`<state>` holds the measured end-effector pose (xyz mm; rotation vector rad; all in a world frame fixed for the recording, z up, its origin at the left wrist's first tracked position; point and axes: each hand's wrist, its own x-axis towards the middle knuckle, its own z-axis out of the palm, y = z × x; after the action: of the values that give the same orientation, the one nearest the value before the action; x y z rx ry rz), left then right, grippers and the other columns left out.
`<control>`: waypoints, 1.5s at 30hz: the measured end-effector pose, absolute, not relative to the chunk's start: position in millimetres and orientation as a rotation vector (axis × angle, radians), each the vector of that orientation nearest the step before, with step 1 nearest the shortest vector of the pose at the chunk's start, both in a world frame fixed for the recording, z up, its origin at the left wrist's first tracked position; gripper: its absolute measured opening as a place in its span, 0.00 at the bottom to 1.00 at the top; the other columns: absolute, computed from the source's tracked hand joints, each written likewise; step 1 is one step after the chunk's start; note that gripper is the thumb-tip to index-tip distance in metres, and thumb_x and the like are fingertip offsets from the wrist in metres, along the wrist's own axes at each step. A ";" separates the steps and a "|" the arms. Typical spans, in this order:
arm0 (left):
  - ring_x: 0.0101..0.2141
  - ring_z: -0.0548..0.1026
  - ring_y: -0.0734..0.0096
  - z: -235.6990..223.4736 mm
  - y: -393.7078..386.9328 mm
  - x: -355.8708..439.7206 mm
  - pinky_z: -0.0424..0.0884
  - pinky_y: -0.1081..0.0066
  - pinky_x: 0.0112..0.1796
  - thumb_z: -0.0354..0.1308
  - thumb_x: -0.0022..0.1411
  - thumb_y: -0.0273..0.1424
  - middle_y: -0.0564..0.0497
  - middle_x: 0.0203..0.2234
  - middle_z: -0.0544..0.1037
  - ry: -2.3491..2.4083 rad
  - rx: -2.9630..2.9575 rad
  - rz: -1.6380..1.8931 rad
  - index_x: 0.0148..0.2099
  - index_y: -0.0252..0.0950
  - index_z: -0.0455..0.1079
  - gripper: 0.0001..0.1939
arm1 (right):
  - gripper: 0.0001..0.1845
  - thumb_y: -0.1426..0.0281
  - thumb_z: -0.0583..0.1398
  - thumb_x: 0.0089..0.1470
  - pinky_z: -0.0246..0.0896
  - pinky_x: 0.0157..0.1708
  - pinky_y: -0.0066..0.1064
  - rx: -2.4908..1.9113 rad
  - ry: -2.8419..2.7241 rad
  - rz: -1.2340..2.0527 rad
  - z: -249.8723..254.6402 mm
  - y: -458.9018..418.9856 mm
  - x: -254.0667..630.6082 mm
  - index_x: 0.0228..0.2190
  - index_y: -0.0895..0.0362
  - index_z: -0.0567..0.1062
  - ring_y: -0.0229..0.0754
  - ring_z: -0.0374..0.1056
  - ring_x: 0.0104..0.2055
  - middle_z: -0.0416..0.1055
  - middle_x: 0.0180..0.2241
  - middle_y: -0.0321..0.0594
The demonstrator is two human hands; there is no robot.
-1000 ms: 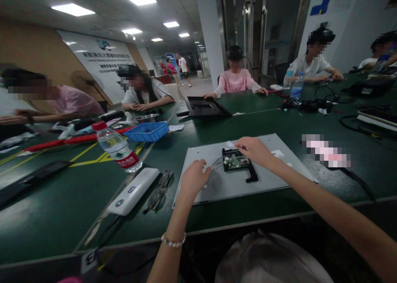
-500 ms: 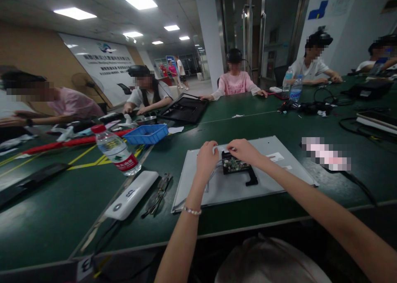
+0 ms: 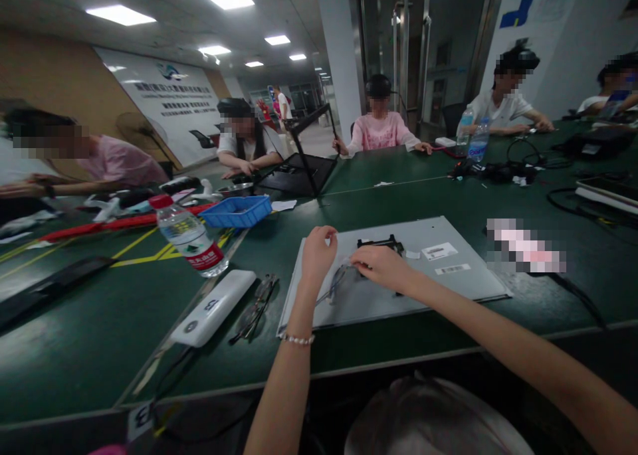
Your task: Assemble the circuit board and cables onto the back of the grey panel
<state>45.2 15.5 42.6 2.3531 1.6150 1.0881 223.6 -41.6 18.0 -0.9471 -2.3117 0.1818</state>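
Smooth, rectangular grey panel (image 3: 433, 289), near table's (image 3: 393, 345) front edge. Thin cables (image 3: 337, 279) between left hand (image 3: 319, 254) and right hand (image 3: 386, 267); fingers bent, grasp indiscernible.

Panel (image 3: 419, 232): grey, metal-looking; smooth, satin sheen
Bracket (image 3: 379, 243): black, plastic-looking; matt
Stickers (image 3: 439, 250): white, paper-like; flat
Bottle (image 3: 192, 239): clear, glossy plastic; red cap, printed wrapper
Tray (image 3: 239, 220): blue plastic; smooth
Power bank (image 3: 216, 307): white plastic-like casing; smooth, softly glossy
Tabletop (image 3: 343, 202): dark green; smooth, dully reflective

Black bracket (image 3: 383, 242), perhaps mostly hidden
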 end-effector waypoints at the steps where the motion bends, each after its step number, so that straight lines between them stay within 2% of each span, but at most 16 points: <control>1: 0.37 0.73 0.67 44.4 15.9 42.8 0.67 0.69 0.42 0.49 0.58 0.26 0.48 0.33 0.75 1.599 2.333 1.105 0.38 0.35 0.71 0.10 | 0.09 0.77 0.55 0.57 0.60 0.43 0.30 -0.938 -2.332 0.182 16.2 -43.8 219.8 0.37 0.59 0.75 0.41 0.68 0.43 0.73 0.39 0.44; 4: 0.32 0.72 0.69 49.1 16.8 36.1 0.67 0.72 0.37 0.49 0.57 0.28 0.50 0.30 0.75 1.497 2.259 1.086 0.36 0.34 0.72 0.10 | 0.09 0.76 0.55 0.58 0.60 0.40 0.29 -0.960 -2.411 0.161 9.6 -47.9 211.6 0.37 0.60 0.74 0.41 0.69 0.40 0.73 0.38 0.44; 8: 0.26 0.70 0.72 50.2 16.4 31.5 0.64 0.74 0.28 0.51 0.54 0.31 0.53 0.23 0.73 1.355 2.237 0.814 0.34 0.34 0.71 0.09 | 0.09 0.76 0.54 0.58 0.59 0.39 0.28 -0.970 -2.452 0.110 5.7 -49.3 206.9 0.38 0.60 0.74 0.40 0.69 0.40 0.73 0.38 0.44; 15: 0.26 0.71 0.71 50.9 12.4 24.2 0.65 0.74 0.28 0.53 0.52 0.33 0.52 0.23 0.74 1.231 2.287 0.527 0.31 0.33 0.71 0.09 | 0.11 0.76 0.52 0.60 0.60 0.38 0.29 -0.954 -2.511 0.049 6.8 -51.9 200.4 0.39 0.61 0.74 0.41 0.69 0.39 0.74 0.38 0.45; 21: 0.27 0.72 0.69 46.5 10.9 19.7 0.64 0.74 0.28 0.55 0.45 0.29 0.52 0.23 0.75 1.286 2.294 0.126 0.30 0.34 0.69 0.07 | 0.12 0.76 0.51 0.60 0.60 0.41 0.29 -0.917 -2.580 0.112 4.6 -54.4 198.3 0.39 0.61 0.74 0.41 0.70 0.41 0.74 0.39 0.46; 25: 0.29 0.73 0.67 35.8 14.8 17.4 0.64 0.74 0.27 0.59 0.40 0.30 0.53 0.24 0.75 1.356 2.214 -0.005 0.33 0.34 0.67 0.13 | 0.13 0.69 0.53 0.60 0.62 0.42 0.33 -0.895 -2.659 0.162 10.1 -63.0 201.9 0.40 0.62 0.74 0.45 0.69 0.44 0.73 0.40 0.50; 30: 0.29 0.72 0.66 26.5 22.0 13.4 0.63 0.73 0.28 0.61 0.39 0.33 0.53 0.24 0.75 1.392 2.150 -0.004 0.33 0.35 0.66 0.16 | 0.28 0.53 0.53 0.57 0.62 0.45 0.39 -0.846 -2.721 0.177 18.2 -80.2 209.5 0.46 0.65 0.70 0.52 0.67 0.48 0.71 0.46 0.55; 34: 0.29 0.71 0.69 24.7 24.0 11.7 0.62 0.74 0.28 0.61 0.40 0.32 0.54 0.24 0.73 1.383 2.162 -0.008 0.32 0.35 0.65 0.14 | 0.34 0.50 0.52 0.56 0.59 0.51 0.41 -0.851 -2.707 0.172 17.7 -91.0 213.8 0.50 0.66 0.67 0.54 0.64 0.53 0.68 0.50 0.57; 39: 0.28 0.69 0.70 28.1 21.7 15.2 0.60 0.75 0.27 0.61 0.41 0.33 0.55 0.23 0.71 1.447 2.201 -0.064 0.30 0.35 0.66 0.11 | 0.31 0.53 0.53 0.56 0.59 0.51 0.41 -0.861 -2.673 0.201 15.6 -97.3 215.2 0.51 0.65 0.68 0.52 0.64 0.53 0.68 0.51 0.56; 45: 0.26 0.68 0.70 35.5 16.8 19.5 0.57 0.74 0.25 0.63 0.42 0.38 0.55 0.22 0.71 1.515 2.280 -0.097 0.28 0.35 0.67 0.13 | 0.22 0.59 0.52 0.60 0.61 0.48 0.37 -1.043 -2.516 0.253 30.6 -83.3 248.6 0.51 0.58 0.70 0.48 0.67 0.49 0.71 0.49 0.47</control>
<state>19.5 16.8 35.5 2.2804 1.5154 -0.0966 248.6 -83.3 30.6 -1.0426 -2.5162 0.2526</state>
